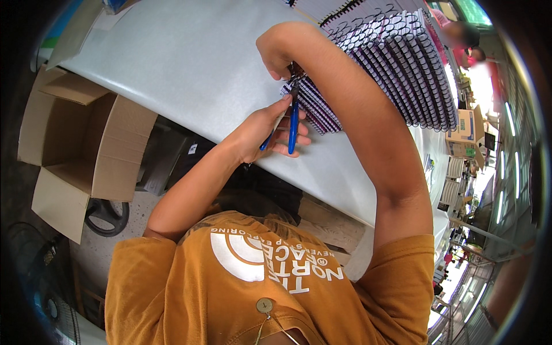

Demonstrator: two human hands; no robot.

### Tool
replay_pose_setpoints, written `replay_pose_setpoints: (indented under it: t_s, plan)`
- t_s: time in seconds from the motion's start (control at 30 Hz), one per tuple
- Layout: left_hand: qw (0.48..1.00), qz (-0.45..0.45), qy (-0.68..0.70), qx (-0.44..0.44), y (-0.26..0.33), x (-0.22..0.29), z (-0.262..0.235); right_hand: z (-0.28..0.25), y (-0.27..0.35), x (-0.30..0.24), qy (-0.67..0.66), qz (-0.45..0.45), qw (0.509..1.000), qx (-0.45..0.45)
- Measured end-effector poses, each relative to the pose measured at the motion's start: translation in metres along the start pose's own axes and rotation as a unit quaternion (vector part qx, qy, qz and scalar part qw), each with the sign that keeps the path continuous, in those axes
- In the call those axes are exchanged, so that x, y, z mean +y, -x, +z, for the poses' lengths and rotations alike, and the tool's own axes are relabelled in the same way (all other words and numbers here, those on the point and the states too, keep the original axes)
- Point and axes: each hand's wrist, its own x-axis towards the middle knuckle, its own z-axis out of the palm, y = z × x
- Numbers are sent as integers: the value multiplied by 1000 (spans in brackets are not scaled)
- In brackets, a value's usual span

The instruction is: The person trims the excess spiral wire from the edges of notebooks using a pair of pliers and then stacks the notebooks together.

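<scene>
My left hand (261, 132) grips blue-handled pliers (293, 123), their jaws pointing up at the wire spiral of a small pile of purple spiral-bound notebooks (316, 109) on the grey table (184, 63). My right hand (279, 52) reaches over from the right and pinches the spiral end of the same pile just above the pliers' tip. Right behind it stands a bigger row of spiral notebooks (402, 63), spines facing me. My right forearm hides part of the small pile.
An open, empty cardboard box (80, 144) stands on the floor left of the table edge. A fan (34, 276) sits lower left. Another person (466, 40) is at the far right end of the table, with cardboard boxes (466, 129) nearby.
</scene>
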Motion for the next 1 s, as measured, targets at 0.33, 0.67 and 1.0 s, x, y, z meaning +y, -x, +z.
replay_pose_setpoints:
  t_s: [0.33,0.67,1.0]
  plan:
    - [1000,6,0,9,9,4,12,-4,11,2,2,25,1000,-4]
    - [1000,-2,-26,-16,10,4,10,-2,6,17,6,6,1000,2]
    - [997,28,-68,-27,12,7,11,-12,27,7,-32,6,999,27]
